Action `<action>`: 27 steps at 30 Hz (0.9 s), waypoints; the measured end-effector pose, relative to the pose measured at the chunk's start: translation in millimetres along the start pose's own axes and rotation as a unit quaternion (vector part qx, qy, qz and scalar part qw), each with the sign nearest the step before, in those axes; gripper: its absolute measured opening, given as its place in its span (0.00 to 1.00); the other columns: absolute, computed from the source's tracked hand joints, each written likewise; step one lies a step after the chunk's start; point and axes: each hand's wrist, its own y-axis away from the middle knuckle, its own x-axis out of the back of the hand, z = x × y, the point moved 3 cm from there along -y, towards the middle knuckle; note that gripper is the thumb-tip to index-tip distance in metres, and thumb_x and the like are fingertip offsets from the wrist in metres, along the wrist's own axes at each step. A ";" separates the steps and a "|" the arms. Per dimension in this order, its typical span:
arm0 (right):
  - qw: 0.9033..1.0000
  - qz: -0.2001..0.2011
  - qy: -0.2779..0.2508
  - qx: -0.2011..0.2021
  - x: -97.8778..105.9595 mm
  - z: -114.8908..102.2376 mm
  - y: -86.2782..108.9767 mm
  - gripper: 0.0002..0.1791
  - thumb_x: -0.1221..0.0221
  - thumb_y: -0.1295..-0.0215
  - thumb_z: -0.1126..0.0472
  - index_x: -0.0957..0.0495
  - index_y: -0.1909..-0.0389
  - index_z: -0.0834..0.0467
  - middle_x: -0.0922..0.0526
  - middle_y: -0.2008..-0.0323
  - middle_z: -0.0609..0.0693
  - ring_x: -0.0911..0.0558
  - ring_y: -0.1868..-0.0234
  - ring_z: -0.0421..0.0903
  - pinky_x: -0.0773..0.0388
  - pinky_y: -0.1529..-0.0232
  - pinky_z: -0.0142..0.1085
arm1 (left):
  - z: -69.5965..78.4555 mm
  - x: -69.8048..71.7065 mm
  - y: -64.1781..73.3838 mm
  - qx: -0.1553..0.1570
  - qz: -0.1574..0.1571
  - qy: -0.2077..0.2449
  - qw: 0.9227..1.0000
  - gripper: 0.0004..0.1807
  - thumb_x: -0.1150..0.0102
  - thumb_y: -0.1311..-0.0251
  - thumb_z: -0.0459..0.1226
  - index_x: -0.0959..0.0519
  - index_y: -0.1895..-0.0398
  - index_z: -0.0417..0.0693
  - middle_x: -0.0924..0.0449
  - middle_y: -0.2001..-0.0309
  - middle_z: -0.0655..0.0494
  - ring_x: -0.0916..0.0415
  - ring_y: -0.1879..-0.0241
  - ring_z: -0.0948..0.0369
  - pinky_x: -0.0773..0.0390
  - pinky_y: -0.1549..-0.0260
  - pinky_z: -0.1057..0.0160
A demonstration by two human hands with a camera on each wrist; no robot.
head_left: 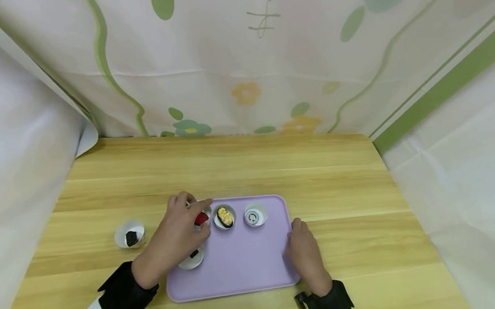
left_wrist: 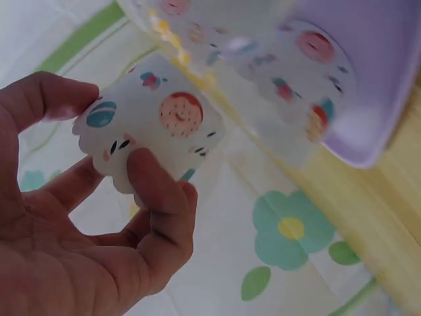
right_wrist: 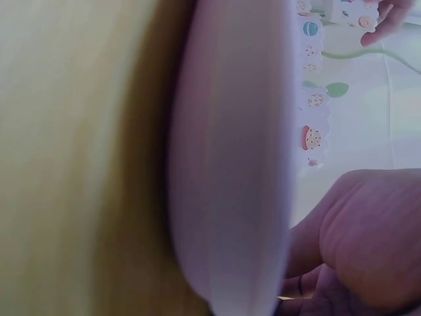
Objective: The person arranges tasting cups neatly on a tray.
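Note:
My left hand [head_left: 178, 235] pinches a small white paper baking cup [left_wrist: 148, 122] with printed sweets, at the tray's far left corner. A red piece [head_left: 201, 218] sits inside that cup. The lilac tray [head_left: 244, 262] also bears a cup holding a yellow-topped, dark-wrapped sushi miniature [head_left: 225, 217]. Right of it, another cup holds a small round tin-like piece [head_left: 253, 217]. Partly under my left hand is a cup [head_left: 191, 262] with a black piece [head_left: 194, 253]. My right hand [head_left: 306, 251] grips the tray's right edge; some of its fingers are hidden behind the rim.
Left of the tray, a white paper cup [head_left: 121, 235] with a dark piece [head_left: 131, 238] stands on the wooden table [head_left: 351, 205]. A floral cloth [head_left: 209, 58] hangs along the table's far edge, with white cloth on both sides.

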 end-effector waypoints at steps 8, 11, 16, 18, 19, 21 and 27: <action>1.000 -0.007 -0.003 0.000 0.5 1.9 -1.9 0.06 0.46 0.37 0.71 0.35 0.64 0.67 0.33 0.74 0.56 0.32 0.77 0.47 0.32 0.78 0.40 | 22.0 -20.8 9.4 -0.028 -0.013 -0.010 0.999 0.28 0.34 0.57 0.36 0.18 0.45 0.52 0.31 0.55 0.51 0.39 0.59 0.55 0.31 0.70 0.65; 1.000 -0.008 -0.002 -0.001 0.7 1.9 -1.7 0.06 0.46 0.36 0.71 0.35 0.64 0.67 0.33 0.73 0.56 0.32 0.77 0.47 0.32 0.78 0.40 | 28.6 -28.1 12.8 -0.040 -0.020 -0.030 0.999 0.27 0.34 0.56 0.37 0.18 0.46 0.54 0.30 0.54 0.51 0.39 0.58 0.55 0.30 0.71 0.68; 1.000 -0.015 -0.010 -0.005 1.9 0.6 -1.2 0.06 0.46 0.36 0.70 0.34 0.63 0.67 0.33 0.73 0.56 0.32 0.77 0.47 0.31 0.78 0.40 | 38.7 -21.6 19.9 -0.045 0.014 -0.063 0.997 0.27 0.35 0.56 0.37 0.19 0.46 0.55 0.30 0.53 0.48 0.37 0.56 0.52 0.29 0.73 0.67; 1.000 -0.018 -0.011 -0.009 2.9 0.8 -1.4 0.06 0.46 0.36 0.70 0.34 0.63 0.67 0.32 0.73 0.56 0.31 0.77 0.47 0.30 0.78 0.40 | 43.9 -16.8 23.3 -0.046 0.023 -0.060 0.997 0.27 0.35 0.56 0.37 0.19 0.46 0.55 0.31 0.53 0.48 0.37 0.56 0.51 0.29 0.73 0.67; 1.000 -0.018 -0.010 -0.013 3.5 1.2 -1.6 0.06 0.46 0.36 0.70 0.34 0.63 0.67 0.32 0.73 0.56 0.31 0.77 0.47 0.30 0.78 0.40 | 46.4 -15.7 24.7 -0.048 0.022 -0.056 0.997 0.28 0.35 0.56 0.37 0.19 0.45 0.55 0.31 0.53 0.49 0.37 0.56 0.52 0.29 0.74 0.67; 1.000 -0.016 -0.008 -0.016 4.6 2.3 -2.0 0.06 0.46 0.36 0.70 0.33 0.63 0.67 0.32 0.73 0.57 0.31 0.77 0.47 0.30 0.78 0.40 | 51.0 -16.8 27.4 -0.057 0.011 -0.049 0.997 0.28 0.35 0.56 0.38 0.19 0.45 0.55 0.31 0.53 0.49 0.37 0.56 0.53 0.28 0.74 0.67; 1.000 -0.012 -0.010 -0.016 4.3 3.0 -2.2 0.06 0.46 0.37 0.71 0.33 0.63 0.67 0.32 0.73 0.57 0.31 0.76 0.48 0.29 0.77 0.41 | 56.8 -35.2 30.9 -0.082 -0.026 -0.039 0.996 0.26 0.35 0.54 0.39 0.18 0.46 0.50 0.29 0.52 0.44 0.36 0.55 0.52 0.24 0.70 0.64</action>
